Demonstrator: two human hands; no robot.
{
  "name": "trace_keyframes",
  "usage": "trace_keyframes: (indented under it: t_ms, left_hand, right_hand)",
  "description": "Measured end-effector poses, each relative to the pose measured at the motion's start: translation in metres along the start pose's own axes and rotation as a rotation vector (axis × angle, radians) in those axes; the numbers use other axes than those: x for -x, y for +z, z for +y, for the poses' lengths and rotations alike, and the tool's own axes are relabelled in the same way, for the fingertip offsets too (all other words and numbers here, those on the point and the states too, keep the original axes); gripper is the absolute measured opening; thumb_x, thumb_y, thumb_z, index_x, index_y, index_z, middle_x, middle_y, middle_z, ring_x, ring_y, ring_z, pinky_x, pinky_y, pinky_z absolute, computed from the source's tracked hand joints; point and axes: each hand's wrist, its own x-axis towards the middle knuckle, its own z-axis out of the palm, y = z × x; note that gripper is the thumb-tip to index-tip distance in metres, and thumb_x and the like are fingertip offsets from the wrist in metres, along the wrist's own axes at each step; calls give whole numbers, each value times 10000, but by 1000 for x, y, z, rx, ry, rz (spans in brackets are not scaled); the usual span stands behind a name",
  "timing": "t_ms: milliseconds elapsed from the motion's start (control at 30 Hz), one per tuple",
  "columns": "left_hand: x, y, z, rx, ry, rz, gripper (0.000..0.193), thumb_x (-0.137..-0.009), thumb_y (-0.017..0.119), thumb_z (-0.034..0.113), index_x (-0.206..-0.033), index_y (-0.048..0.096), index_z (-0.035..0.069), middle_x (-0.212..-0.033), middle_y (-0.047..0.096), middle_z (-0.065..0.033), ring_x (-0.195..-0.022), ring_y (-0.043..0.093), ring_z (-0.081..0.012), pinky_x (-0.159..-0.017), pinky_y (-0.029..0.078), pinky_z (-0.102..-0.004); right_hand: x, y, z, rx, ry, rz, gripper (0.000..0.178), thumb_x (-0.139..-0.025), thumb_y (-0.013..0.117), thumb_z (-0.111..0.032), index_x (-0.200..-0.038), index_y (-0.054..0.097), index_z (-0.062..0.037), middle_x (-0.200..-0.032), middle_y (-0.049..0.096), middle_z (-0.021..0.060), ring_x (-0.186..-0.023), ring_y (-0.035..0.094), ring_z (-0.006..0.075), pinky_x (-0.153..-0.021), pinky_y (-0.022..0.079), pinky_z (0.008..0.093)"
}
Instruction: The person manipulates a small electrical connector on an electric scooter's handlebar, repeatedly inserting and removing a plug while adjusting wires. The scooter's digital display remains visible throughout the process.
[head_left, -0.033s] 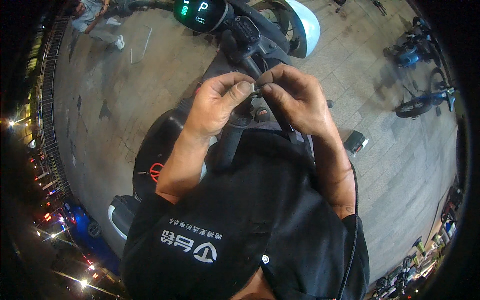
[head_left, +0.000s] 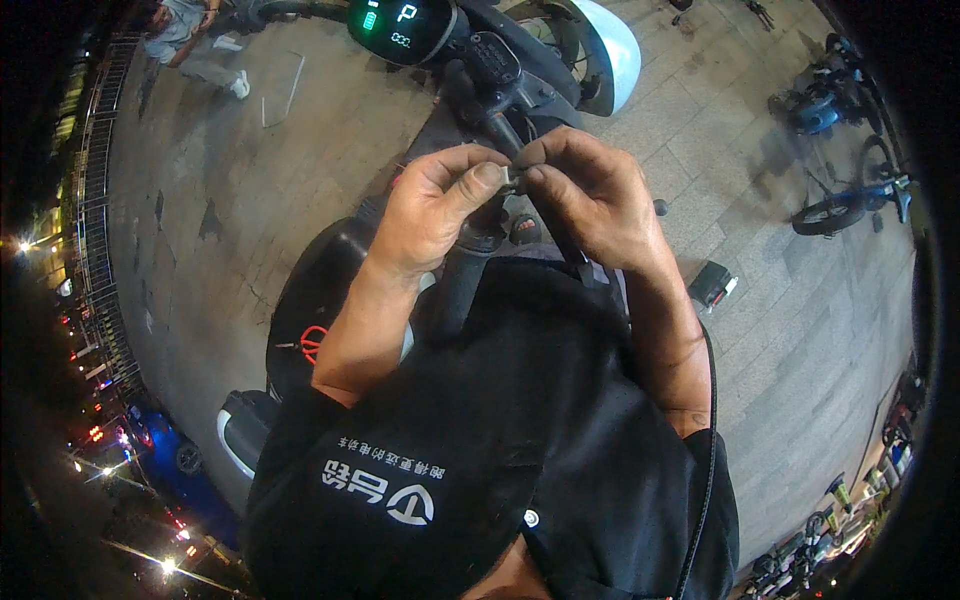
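Observation:
My left hand [head_left: 428, 212] and my right hand [head_left: 602, 208] meet above an electric scooter's handlebar [head_left: 497, 135], thumbs and forefingers closed in a pinch. Between the left fingertips sits a small pale piece [head_left: 507, 175], too small to name for sure. The right fingertips press against its dark end, and what they grip is mostly hidden. Below my hands is a black handlebar grip [head_left: 462, 285]. Beyond them, the scooter's round display [head_left: 400, 30] is lit.
Red-handled scissors [head_left: 312, 345] lie on the black seat [head_left: 300, 300] at the left. A light blue curved panel [head_left: 612, 60] is at the front. A dark box [head_left: 711, 286] stands on the paving to the right, near parked bikes [head_left: 850, 205]. Another person [head_left: 195, 45] is far left.

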Motion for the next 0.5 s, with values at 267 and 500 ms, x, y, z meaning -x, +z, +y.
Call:
trace_keyframes:
  t_ms: [267, 500]
  left_hand:
    - [-4, -4, 0, 188, -92, -59, 219, -920, 633, 187, -1032, 656, 1, -925, 672, -35, -840, 621, -91, -767, 497, -222]
    - [-5, -5, -7, 168, -41, -24, 205, -923, 626, 176, -1035, 659, 7, -920, 677, -40, -822, 630, -96, -767, 503, -227]
  right_hand:
    - [-3, -2, 1, 153, -85, 2, 106, -859, 607, -26, -951, 644, 9, -882, 625, 83, -851, 641, 170, -775, 528, 302]
    - [-4, 2, 7, 228, -242, 73, 121, -807, 639, -6, -927, 648, -4, -819, 624, 98, -726, 621, 208, -625, 483, 295]
